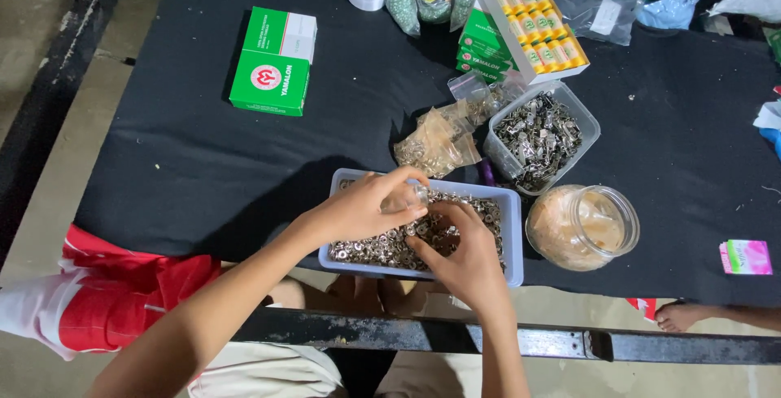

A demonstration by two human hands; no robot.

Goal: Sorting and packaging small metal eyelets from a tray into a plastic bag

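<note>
The tray [512, 239] of small metal rings [382, 247] sits at the table's near edge [203, 239], open cloth to its left. Left hand [366, 207] pinches a small clear piece [413, 196]; right hand [460, 255] digs among rings, fingers curled.

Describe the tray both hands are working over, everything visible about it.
The tray is a shallow rectangular tub, pale blue-grey, plastic by its look, with rounded corners. It lies flat on the black table at the near edge, filled with small shiny metal rings. The left hand is over its upper left part, pinching something small and clear; the right hand reaches into the rings. A glass jar stands just right of it.
</note>
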